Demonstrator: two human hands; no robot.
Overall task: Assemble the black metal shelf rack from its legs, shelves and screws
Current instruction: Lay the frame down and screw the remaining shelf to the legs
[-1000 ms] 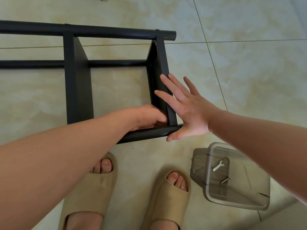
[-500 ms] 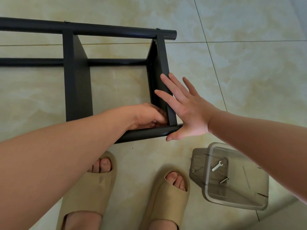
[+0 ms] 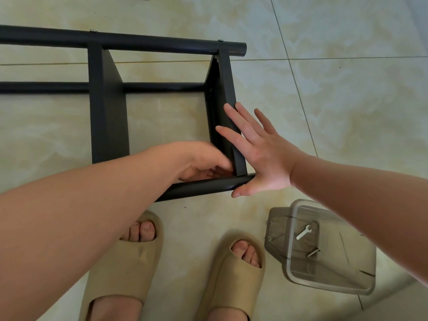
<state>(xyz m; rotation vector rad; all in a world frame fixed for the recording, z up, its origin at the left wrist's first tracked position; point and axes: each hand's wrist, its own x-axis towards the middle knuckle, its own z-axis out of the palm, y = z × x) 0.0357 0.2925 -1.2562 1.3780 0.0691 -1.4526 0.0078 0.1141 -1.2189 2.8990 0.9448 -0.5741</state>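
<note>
The black rack lies on its side on the tiled floor. Its near leg (image 3: 203,187) runs under my hands and its far leg (image 3: 162,44) lies across the top. My right hand (image 3: 261,156) presses flat, fingers straight, against the outer face of the end shelf (image 3: 228,89) and the near leg's tip. My left hand (image 3: 201,163) reaches into the inner corner where that shelf meets the near leg. Its fingers are curled, and their tips and whatever they touch are hidden. A second shelf (image 3: 108,123) stands further left.
A clear plastic box (image 3: 335,279) sits on the floor at the lower right, holding a small wrench (image 3: 303,232) and a screw (image 3: 313,252). My feet in beige slippers (image 3: 129,262) stand just below the rack. A third leg (image 3: 162,87) lies on the floor.
My left hand has shifted slightly at the inner corner. My right hand stays pressed flat on the end shelf. The rack has not moved.
</note>
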